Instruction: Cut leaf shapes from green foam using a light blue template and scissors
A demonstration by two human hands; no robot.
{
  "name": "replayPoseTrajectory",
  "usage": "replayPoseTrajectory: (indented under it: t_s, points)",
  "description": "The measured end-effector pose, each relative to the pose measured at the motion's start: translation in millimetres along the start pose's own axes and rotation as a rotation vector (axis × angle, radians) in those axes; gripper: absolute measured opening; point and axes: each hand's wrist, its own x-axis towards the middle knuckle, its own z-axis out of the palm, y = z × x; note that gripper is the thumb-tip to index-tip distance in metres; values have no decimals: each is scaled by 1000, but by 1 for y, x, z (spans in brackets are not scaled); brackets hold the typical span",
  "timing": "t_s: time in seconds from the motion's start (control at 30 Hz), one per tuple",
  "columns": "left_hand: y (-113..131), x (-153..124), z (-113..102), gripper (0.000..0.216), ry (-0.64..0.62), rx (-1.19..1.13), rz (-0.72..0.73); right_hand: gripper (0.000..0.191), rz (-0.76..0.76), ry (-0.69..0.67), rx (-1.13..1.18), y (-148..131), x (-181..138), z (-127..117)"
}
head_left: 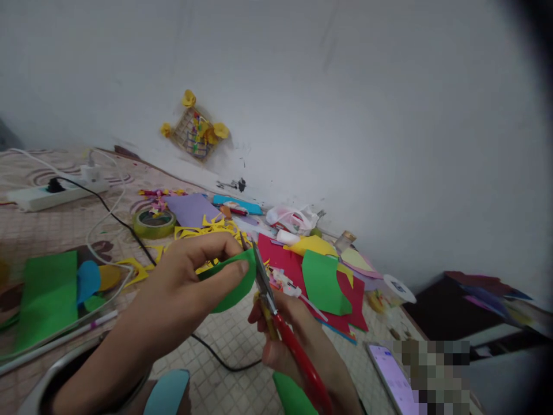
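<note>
My left hand pinches a folded piece of green paper between thumb and fingers, holding it up over the floor mat. My right hand grips red-handled scissors. Their metal blades point up and meet the right edge of the green paper. Another green scrap lies below my right hand.
Coloured paper lies scattered on the patterned mat: red sheet, green pieces, a green sheet, purple sheet, yellow cut-outs. A tape roll, power strip with cables, a phone and a wall behind.
</note>
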Motion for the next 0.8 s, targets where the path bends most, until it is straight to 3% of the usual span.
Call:
replayPoseTrajectory:
  t_s: [0.3,0.6,0.8]
  points:
    - [-2,0,-1,20,9,-31,1,78,68,57,-4,6,-4,2]
    - [-5,0,-4,23,-40,-78,-148,76,102,49,36,-3,-2,0]
    - [-3,0,-3,25,-34,-98,-168,76,111,76,-13,-1,-3,-2]
